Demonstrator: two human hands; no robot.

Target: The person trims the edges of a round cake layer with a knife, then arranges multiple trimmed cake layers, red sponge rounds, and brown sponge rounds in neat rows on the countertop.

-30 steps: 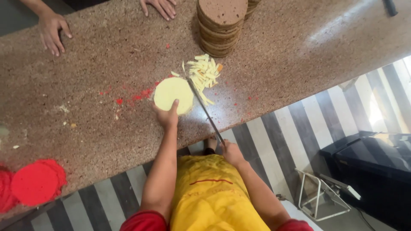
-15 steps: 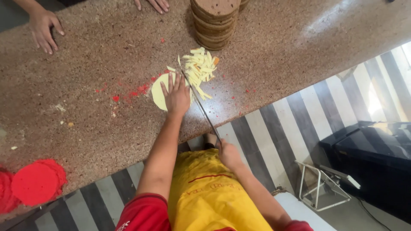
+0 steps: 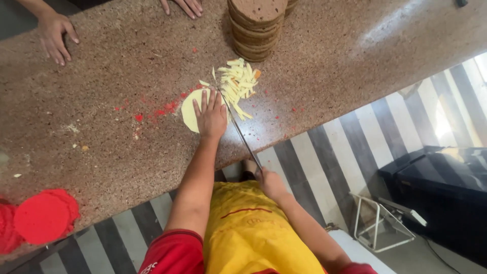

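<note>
Pressing flat, fingers spread, left hand pins pale yellow disc on speckled counter. Right hand clamped on long knife, blade just right of left hand. Cut yellow strips heaped far side; brown disc stack beyond.

brown disc stack blocking beyond, counter left open

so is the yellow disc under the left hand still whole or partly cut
Partly cut: the yellow disc has a straight edge at the knife, with strips piled beyond it.
</note>
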